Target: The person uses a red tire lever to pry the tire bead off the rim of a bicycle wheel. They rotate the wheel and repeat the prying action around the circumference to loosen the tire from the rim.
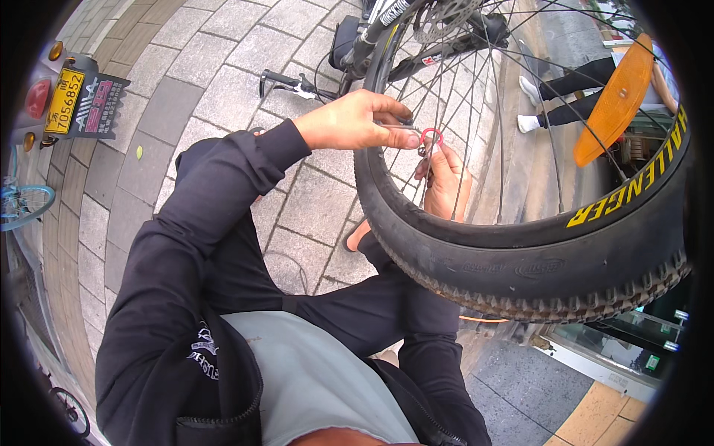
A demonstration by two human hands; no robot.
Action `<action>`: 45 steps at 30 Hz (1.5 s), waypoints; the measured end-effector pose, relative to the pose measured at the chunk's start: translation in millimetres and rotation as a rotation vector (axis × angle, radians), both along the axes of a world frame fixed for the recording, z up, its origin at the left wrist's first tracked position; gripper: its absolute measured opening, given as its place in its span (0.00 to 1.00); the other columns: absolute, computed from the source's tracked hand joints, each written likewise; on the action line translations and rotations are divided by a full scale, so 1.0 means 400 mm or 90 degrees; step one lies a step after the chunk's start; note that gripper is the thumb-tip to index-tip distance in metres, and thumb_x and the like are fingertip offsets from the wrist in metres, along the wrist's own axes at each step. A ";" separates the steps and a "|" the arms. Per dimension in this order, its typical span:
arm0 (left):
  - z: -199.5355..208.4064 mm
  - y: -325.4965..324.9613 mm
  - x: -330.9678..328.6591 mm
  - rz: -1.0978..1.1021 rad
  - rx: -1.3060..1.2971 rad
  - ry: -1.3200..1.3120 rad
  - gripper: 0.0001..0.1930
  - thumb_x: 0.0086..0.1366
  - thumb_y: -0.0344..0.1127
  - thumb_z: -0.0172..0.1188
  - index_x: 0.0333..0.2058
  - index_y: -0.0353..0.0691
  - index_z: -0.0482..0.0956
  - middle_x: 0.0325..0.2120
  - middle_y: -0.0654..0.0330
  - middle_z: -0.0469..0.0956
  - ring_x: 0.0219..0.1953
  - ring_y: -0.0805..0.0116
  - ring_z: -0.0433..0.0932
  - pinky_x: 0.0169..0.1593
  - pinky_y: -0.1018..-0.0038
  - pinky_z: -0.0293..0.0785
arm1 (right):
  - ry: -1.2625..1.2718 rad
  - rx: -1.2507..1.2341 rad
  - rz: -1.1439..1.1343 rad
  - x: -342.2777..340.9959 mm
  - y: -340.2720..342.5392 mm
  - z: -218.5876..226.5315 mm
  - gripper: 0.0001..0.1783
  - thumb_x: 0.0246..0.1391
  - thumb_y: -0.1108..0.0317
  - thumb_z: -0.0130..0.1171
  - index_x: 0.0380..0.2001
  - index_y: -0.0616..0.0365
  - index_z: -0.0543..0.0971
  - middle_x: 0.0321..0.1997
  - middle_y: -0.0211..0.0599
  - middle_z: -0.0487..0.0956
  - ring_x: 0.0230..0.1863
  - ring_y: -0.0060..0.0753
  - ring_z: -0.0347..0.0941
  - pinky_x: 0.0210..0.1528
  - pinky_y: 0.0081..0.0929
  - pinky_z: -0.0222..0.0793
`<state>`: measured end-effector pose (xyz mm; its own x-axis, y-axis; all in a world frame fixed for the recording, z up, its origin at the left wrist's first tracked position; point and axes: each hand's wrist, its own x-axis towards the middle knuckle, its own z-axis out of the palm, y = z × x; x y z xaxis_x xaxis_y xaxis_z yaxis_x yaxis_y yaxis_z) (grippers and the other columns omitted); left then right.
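Observation:
A bicycle wheel with a knobbly black tyre stands before me, its thin spokes crossing the view. My left hand reaches over the near side of the tyre, thumb and fingers closed around a thin metal rod that looks like a spoke. Within the spokes, my right hand pinches a small red ring-shaped tool, which looks like a spoke wrench. The left thumb tip is close beside this tool. Dark smudges mark the fingertips. Whether the tool sits on a spoke is too small to tell.
Above the wheel are the fork, a brake disc and a handlebar lever. An orange reflector sits among the spokes. A person in white shoes stands beyond. Paving slabs and a vehicle's rear lie leftward.

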<state>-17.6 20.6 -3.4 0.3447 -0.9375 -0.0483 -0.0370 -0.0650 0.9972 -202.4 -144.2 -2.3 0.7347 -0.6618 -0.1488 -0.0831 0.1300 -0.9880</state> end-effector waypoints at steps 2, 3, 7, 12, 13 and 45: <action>-0.025 -0.011 0.005 -0.001 -0.015 0.010 0.47 0.64 0.59 0.74 0.67 0.24 0.70 0.61 0.37 0.78 0.67 0.50 0.75 0.71 0.61 0.68 | 0.024 -0.020 0.000 -0.018 0.005 0.000 0.15 0.67 0.63 0.68 0.46 0.66 0.85 0.29 0.31 0.81 0.30 0.20 0.73 0.35 0.23 0.68; -0.028 -0.015 0.009 -0.001 -0.024 0.014 0.47 0.65 0.57 0.74 0.68 0.24 0.69 0.63 0.36 0.76 0.69 0.48 0.73 0.72 0.60 0.67 | 0.035 -0.031 0.001 -0.020 0.006 0.002 0.15 0.67 0.63 0.69 0.46 0.66 0.85 0.29 0.31 0.81 0.30 0.20 0.73 0.35 0.23 0.67; -0.040 -0.025 0.027 -0.011 -0.025 -0.026 0.46 0.67 0.56 0.72 0.69 0.24 0.67 0.67 0.37 0.73 0.71 0.50 0.71 0.73 0.62 0.66 | 0.040 -0.026 0.064 -0.028 0.006 -0.001 0.18 0.67 0.59 0.70 0.49 0.65 0.85 0.30 0.31 0.81 0.30 0.20 0.72 0.37 0.21 0.66; -0.066 -0.033 0.036 0.006 -0.051 -0.053 0.45 0.67 0.58 0.71 0.67 0.22 0.69 0.65 0.38 0.75 0.70 0.50 0.72 0.72 0.62 0.67 | 0.042 -0.025 0.135 -0.033 0.040 0.017 0.16 0.71 0.56 0.65 0.51 0.57 0.86 0.27 0.27 0.77 0.27 0.15 0.70 0.18 0.17 0.60; -0.070 -0.036 0.036 0.013 -0.060 -0.055 0.46 0.67 0.58 0.72 0.67 0.21 0.70 0.64 0.37 0.76 0.70 0.50 0.73 0.72 0.62 0.67 | 0.056 -0.033 0.131 -0.033 0.041 0.013 0.16 0.70 0.56 0.65 0.51 0.57 0.86 0.27 0.28 0.77 0.25 0.15 0.70 0.18 0.17 0.60; -0.017 -0.005 -0.014 0.035 -0.152 -0.292 0.17 0.69 0.39 0.69 0.52 0.36 0.86 0.47 0.47 0.87 0.50 0.51 0.87 0.53 0.63 0.82 | 0.099 -0.094 0.120 -0.026 0.101 0.008 0.10 0.69 0.69 0.66 0.47 0.64 0.86 0.32 0.20 0.80 0.32 0.11 0.67 0.35 0.16 0.62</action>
<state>-23.0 18.5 -10.1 0.3288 -0.8841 0.3321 -0.4771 0.1480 0.8663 -212.9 -103.8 0.8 0.8228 -0.5386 -0.1814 -0.2444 -0.0473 -0.9685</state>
